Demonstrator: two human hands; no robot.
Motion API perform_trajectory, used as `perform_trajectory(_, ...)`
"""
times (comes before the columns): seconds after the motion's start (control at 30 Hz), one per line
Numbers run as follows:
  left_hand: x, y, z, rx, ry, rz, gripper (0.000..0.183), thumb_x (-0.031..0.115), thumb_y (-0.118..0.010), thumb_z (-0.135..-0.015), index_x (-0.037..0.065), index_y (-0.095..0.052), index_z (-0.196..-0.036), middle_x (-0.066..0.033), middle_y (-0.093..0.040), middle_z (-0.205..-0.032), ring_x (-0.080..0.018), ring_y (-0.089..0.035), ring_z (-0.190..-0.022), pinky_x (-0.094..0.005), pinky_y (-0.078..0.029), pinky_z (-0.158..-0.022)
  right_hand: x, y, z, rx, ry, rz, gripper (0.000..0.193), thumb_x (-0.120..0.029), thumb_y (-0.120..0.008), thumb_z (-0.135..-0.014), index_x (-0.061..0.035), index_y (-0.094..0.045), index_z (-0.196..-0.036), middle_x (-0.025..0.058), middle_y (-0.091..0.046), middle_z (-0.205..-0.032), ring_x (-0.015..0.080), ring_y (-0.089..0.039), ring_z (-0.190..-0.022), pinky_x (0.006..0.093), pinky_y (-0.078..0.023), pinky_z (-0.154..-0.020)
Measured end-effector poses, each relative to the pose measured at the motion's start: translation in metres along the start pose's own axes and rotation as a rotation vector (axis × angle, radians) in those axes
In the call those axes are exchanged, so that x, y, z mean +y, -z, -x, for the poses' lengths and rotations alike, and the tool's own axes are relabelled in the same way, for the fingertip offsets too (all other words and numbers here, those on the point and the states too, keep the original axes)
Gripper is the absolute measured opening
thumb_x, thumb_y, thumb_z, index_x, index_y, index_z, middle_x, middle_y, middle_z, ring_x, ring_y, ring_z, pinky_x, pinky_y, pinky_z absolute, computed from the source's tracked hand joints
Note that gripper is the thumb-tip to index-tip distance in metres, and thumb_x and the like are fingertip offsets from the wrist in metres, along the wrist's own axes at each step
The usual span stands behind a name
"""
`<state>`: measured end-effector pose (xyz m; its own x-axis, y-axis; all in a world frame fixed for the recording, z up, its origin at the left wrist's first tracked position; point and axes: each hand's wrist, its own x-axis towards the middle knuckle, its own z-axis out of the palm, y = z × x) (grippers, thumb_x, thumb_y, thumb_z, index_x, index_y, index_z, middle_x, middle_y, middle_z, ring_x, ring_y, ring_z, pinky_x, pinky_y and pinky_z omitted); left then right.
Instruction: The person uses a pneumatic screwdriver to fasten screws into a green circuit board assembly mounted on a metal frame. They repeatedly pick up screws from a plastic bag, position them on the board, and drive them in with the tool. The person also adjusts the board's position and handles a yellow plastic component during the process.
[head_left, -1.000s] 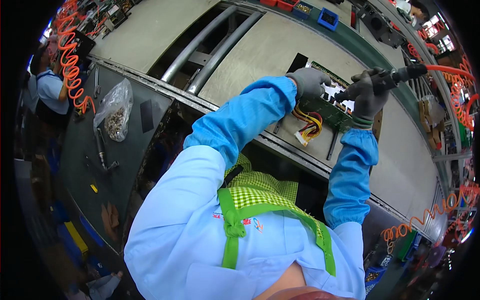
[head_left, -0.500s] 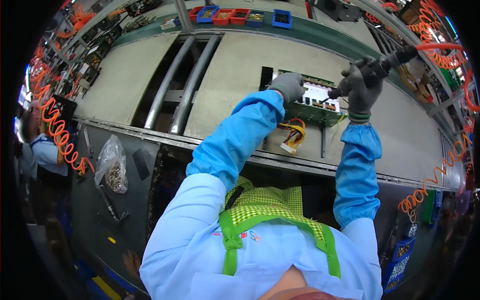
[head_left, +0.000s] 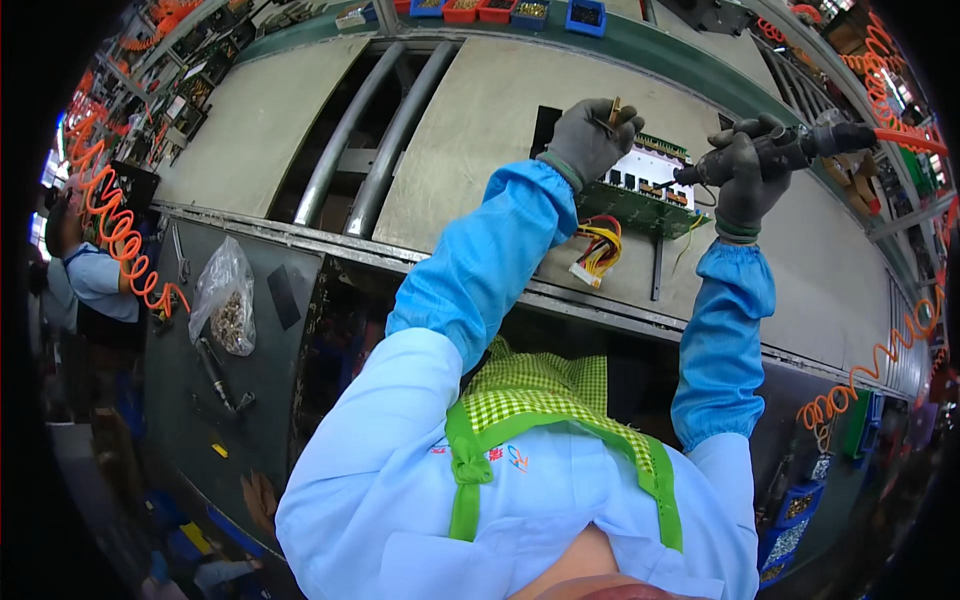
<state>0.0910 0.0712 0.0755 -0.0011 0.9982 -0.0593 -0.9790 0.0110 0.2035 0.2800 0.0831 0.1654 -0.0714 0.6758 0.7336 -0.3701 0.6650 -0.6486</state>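
Note:
My right hand [head_left: 748,185], in a grey glove, is wrapped round a black air screwdriver [head_left: 795,150] with an orange hose. Its tip points left and down at the near row of dark parts on a circuit board assembly [head_left: 630,203]; whether it touches cannot be made out. My left hand [head_left: 590,142], gloved too, is raised over the left end of the board. Between its fingers is a small brass-coloured piece [head_left: 614,108], too small to name. Yellow, red and black wires with a white plug [head_left: 598,255] hang from the board's near side.
Two metal rollers [head_left: 400,135] cross a gap in the bench at left. On the dark side table lie a bag of small metal parts [head_left: 232,315] and another tool [head_left: 215,375]. Parts bins [head_left: 585,17] line the far edge. A coiled orange hose [head_left: 835,400] hangs at right.
My left hand has lifted from the board, now showing the brass-coloured piece in its fingers. My right hand and the screwdriver have tilted flatter, tip still near the board. The whole view has shifted slightly.

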Motion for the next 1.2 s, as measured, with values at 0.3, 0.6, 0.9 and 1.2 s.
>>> perform_trajectory(0.3, -0.002, -0.037, 0.022, -0.027, -0.121, -1.462, 0.036, 0.025, -0.065, -0.081, 0.006, -0.063, -0.112, -0.0086, -0.066, -0.090, -0.0131, -0.061, -0.072, -0.0271, -0.049, -0.065, 0.000, -0.001, 0.000, 0.017, 0.018, 0.004, 0.037, 0.000, -0.059, -0.076, 0.0024, -0.046, -0.110, 0.0109, -0.056, -0.085, 0.0216, -0.063, -0.068, 0.0331, -0.054, -0.061)
perform_trajectory(0.6, -0.035, -0.015, 0.017, -0.369, -0.157, -2.252, 0.041, 0.011, -0.059, -0.071, 0.014, -0.066, -0.111, -0.0151, -0.068, -0.095, -0.0302, -0.065, -0.087, -0.0367, -0.050, -0.080, 0.004, 0.000, -0.002, -0.048, -0.052, 0.003, 0.033, 0.000, -0.059, -0.076, 0.0009, -0.048, -0.107, 0.0105, -0.057, -0.084, 0.0202, -0.063, -0.069, 0.0315, -0.054, -0.059)
perform_trajectory(0.9, -0.025, -0.019, 0.002, -0.438, 0.058, -2.294, 0.037, 0.014, -0.065, -0.070, 0.014, -0.069, -0.106, -0.0133, -0.068, -0.097, -0.0276, -0.065, -0.088, -0.0356, -0.050, -0.079, 0.003, -0.019, -0.014, -0.145, -0.200, -0.010, 0.032, -0.001, -0.061, -0.077, -0.0020, -0.046, -0.105, 0.0084, -0.056, -0.078, 0.0167, -0.060, -0.064, 0.0276, -0.049, -0.051)
perform_trajectory(1.2, -0.021, -0.020, -0.015, -0.448, 0.187, -2.327, 0.032, 0.018, -0.067, -0.074, 0.016, -0.070, -0.105, -0.0117, -0.069, -0.098, -0.0263, -0.065, -0.088, -0.0348, -0.050, -0.079, 0.009, -0.011, -0.013, -0.056, -0.114, 0.061, 0.031, 0.000, -0.060, -0.079, -0.0030, -0.045, -0.105, 0.0099, -0.058, -0.079, 0.0190, -0.062, -0.063, 0.0311, -0.051, -0.054)
